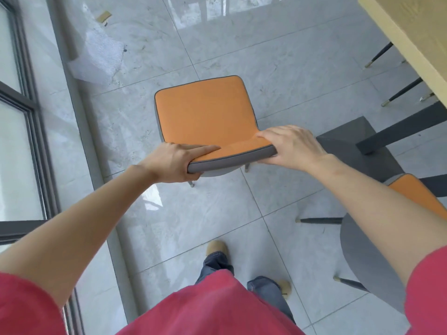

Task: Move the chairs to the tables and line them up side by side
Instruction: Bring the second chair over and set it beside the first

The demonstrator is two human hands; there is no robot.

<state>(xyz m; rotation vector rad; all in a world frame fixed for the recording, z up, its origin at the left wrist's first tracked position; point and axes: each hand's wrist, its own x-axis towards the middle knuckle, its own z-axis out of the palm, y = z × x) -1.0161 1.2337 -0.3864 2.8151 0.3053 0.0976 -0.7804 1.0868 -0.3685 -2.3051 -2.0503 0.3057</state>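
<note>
An orange chair (205, 112) with a grey back shell stands on the tiled floor in the middle of the view. My left hand (171, 163) grips the left end of its backrest top edge. My right hand (292, 147) grips the right end of the same edge. A second orange and grey chair (362, 243) stands at the lower right, partly hidden by my right arm. The light wooden table (416, 37) runs along the upper right, with its dark leg (399, 131) and flat base just right of the held chair.
A dark-framed window and low sill (79, 112) run along the left side. A sheet of white packing wrap (99, 56) lies on the floor at the upper left. Black chair legs with gold tips (401, 91) show under the table. My feet are at the bottom centre.
</note>
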